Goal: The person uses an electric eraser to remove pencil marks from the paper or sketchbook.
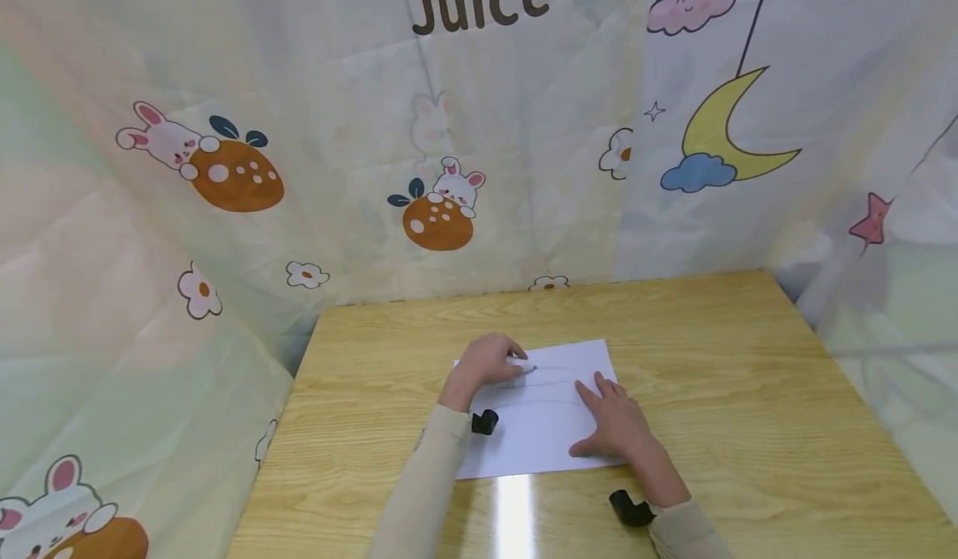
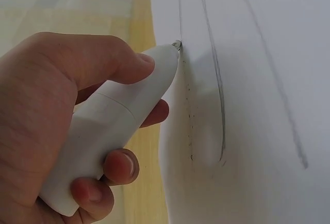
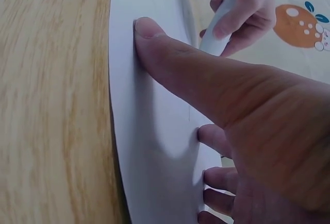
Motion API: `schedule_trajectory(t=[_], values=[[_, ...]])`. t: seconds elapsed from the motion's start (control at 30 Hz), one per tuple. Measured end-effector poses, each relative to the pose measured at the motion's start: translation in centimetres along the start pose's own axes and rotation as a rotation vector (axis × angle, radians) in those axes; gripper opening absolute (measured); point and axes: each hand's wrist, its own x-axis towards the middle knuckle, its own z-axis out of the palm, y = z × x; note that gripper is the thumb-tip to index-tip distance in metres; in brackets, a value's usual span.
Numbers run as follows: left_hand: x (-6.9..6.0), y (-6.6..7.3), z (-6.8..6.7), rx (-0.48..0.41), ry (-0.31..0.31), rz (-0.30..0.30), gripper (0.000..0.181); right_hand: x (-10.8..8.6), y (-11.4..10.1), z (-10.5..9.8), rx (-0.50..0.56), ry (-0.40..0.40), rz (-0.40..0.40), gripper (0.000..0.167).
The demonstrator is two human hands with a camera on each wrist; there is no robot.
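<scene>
Nearest the camera, a beige left sleeve (image 1: 422, 488) reaches up to the left hand (image 1: 488, 361), whose thumb and fingers curl firmly round a thick white pen-shaped tool (image 2: 111, 123), its metal tip at one of the dark lines (image 2: 220, 90) drawn across a white sheet (image 1: 524, 447). That sheet lies on the wood-grain table (image 1: 374, 393), the tool over its far left part. To the right, the right hand (image 1: 617, 426) rests on the sheet's right side, fingers spread, thumb out towards the near edge, above a beige right sleeve (image 1: 688, 532).
</scene>
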Motion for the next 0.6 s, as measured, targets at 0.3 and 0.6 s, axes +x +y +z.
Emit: schedule_trajectory(t=[0.3,0.6], values=[[0.43,-0.19,0.35,0.019,0.009,0.035,0.023,0.00,-0.05,-0.08,-0.013,0.012,-0.010,0.105],[0.02,-0.58,0.33,-0.006,0.020,-0.003,0.021,0.08,-0.09,-0.10,-0.017,0.021,-0.023,0.105]])
